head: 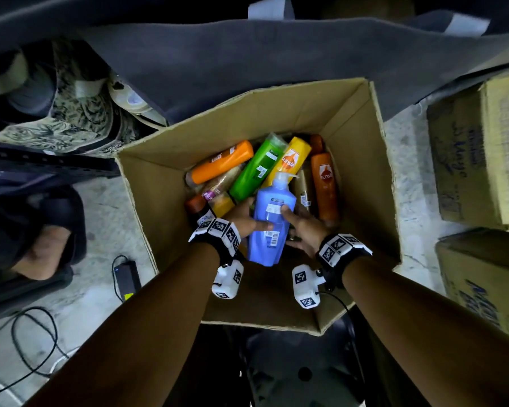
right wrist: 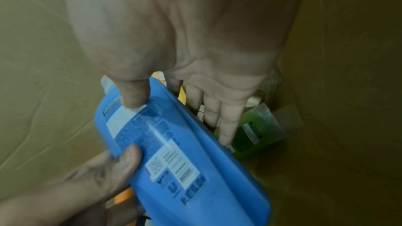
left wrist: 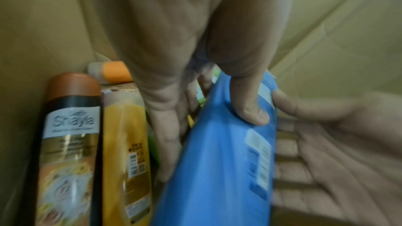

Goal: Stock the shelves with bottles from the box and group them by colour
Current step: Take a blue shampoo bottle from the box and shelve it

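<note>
Picking step: the left hand (head: 243, 220) and right hand (head: 304, 227) both hold the blue bottle (head: 272, 218) inside the box (head: 147, 183), each grip closed on its flanks, thumbs on the back label and fingers beneath. The bottle is opaque blue with a pale pump head pointing away from the grip and a barcode label facing up; beyond the grip lie a green bottle (head: 256, 168), a yellow bottle (head: 296, 158) and orange bottles (head: 222, 163). The next move, as judged, calls for a lift clear of the box walls toward the shelves, which are not identifiable here.
</note>
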